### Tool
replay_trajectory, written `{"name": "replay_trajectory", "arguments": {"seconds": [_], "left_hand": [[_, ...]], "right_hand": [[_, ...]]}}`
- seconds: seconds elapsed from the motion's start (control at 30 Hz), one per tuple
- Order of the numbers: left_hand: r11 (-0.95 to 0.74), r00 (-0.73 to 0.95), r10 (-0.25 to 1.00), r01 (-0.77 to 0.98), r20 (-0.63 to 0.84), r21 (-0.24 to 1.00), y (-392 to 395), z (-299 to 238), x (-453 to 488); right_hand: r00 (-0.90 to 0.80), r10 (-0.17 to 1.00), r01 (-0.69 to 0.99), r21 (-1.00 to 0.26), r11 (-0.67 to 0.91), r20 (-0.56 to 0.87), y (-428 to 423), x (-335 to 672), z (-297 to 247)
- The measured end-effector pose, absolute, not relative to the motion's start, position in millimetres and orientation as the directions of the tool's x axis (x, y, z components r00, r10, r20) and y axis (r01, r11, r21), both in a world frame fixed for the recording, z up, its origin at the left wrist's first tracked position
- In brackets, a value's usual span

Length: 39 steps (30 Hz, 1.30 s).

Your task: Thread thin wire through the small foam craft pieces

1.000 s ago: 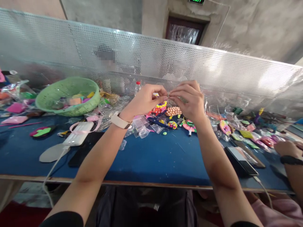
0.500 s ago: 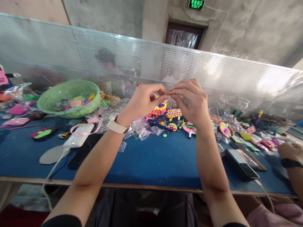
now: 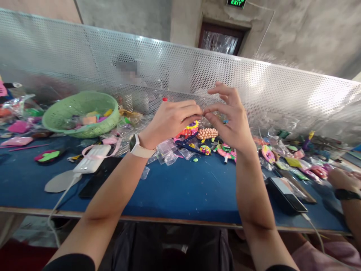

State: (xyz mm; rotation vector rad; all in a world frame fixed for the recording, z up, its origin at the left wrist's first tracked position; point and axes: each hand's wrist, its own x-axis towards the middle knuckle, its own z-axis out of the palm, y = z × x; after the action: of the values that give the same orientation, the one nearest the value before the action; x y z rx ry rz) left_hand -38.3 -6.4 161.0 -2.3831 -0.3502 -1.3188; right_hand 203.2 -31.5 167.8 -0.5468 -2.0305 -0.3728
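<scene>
My left hand (image 3: pixel 174 119) and my right hand (image 3: pixel 229 116) meet fingertip to fingertip above the far part of the blue table. Both are pinched closed; whatever lies between the fingertips is too small to make out. On my right hand the outer fingers are lifted and spread. Behind and below the hands lie dark blue-handled pliers (image 3: pixel 187 146), a peach bumpy clay figure (image 3: pixel 208 133), a small yellow clay piece (image 3: pixel 205 150) and a pink and green clay figure (image 3: pixel 226 151). A tiny green bit (image 3: pixel 195 160) rests on the table in front of them.
A green basket (image 3: pixel 81 130) with coloured clay pieces stands at the left. Near it lie a white power bank (image 3: pixel 94 160) and a dark flat phone-like slab (image 3: pixel 100 178). A black device (image 3: pixel 286 195) with a cable sits right, beside another person's hand (image 3: pixel 342 179). A perforated metal screen (image 3: pixel 175 71) runs behind.
My right hand's outer fingers have lifted and spread, while its pinch stays against the left fingertips. My left hand's fingers have drawn closer together. The view has tipped slightly downward.
</scene>
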Motion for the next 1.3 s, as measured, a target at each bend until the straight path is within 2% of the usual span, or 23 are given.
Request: {"name": "replay_trajectory", "arguments": {"seconds": [0.13, 0.2, 0.27, 0.37, 0.5, 0.57, 0.67, 1.0, 1.17, 1.23, 1.3], "left_hand": [[-0.87, 0.563, 0.004, 0.41, 0.826, -0.275, -8, 160, -38], [-0.879, 0.554, 0.01, 0.401, 0.832, -0.256, -8, 160, -37], [-0.908, 0.522, 0.051, 0.379, 0.852, -0.178, -8, 161, -35], [-0.942, 0.468, 0.205, 0.332, 0.859, 0.044, -11, 162, -32], [-0.916, 0.431, 0.393, 0.259, 0.812, 0.306, -14, 164, -29], [-0.904, 0.431, 0.428, 0.218, 0.795, 0.368, -14, 164, -29], [-0.89, 0.431, 0.456, 0.209, 0.779, 0.405, -11, 163, -29], [-0.851, 0.431, 0.524, 0.271, 0.735, 0.449, 4, 156, -27], [-0.838, 0.182, 0.532, 0.255, 0.827, 0.483, 24, 152, -34], [-0.822, 0.167, 0.569, 0.159, 0.805, 0.547, 36, 149, -36], [-0.789, 0.229, 0.606, 0.056, 0.762, 0.611, 45, 145, -36]], "right_hand": [[-0.452, 0.308, 0.497, -0.051, 0.866, 0.837, -30, 209, 168], [-0.449, 0.314, 0.479, -0.071, 0.875, 0.836, -31, 210, 169], [-0.429, 0.303, 0.462, -0.081, 0.883, 0.851, -32, 209, 169], [-0.355, 0.327, 0.44, -0.152, 0.885, 0.876, -35, 204, 169], [-0.245, 0.522, 0.308, -0.445, 0.841, 0.817, -34, 197, 165], [-0.23, 0.618, 0.208, -0.582, 0.786, 0.752, -33, 194, 163], [-0.231, 0.692, 0.144, -0.68, 0.719, 0.684, -32, 192, 162], [-0.146, 0.698, 0.203, -0.67, 0.714, 0.701, -22, 181, 155], [0.145, 0.654, 0.158, -0.67, 0.725, 0.742, -4, 188, 151], [0.247, 0.623, 0.125, -0.662, 0.739, 0.742, 6, 192, 149], [0.296, 0.611, 0.1, -0.66, 0.745, 0.735, 14, 194, 146]]}}
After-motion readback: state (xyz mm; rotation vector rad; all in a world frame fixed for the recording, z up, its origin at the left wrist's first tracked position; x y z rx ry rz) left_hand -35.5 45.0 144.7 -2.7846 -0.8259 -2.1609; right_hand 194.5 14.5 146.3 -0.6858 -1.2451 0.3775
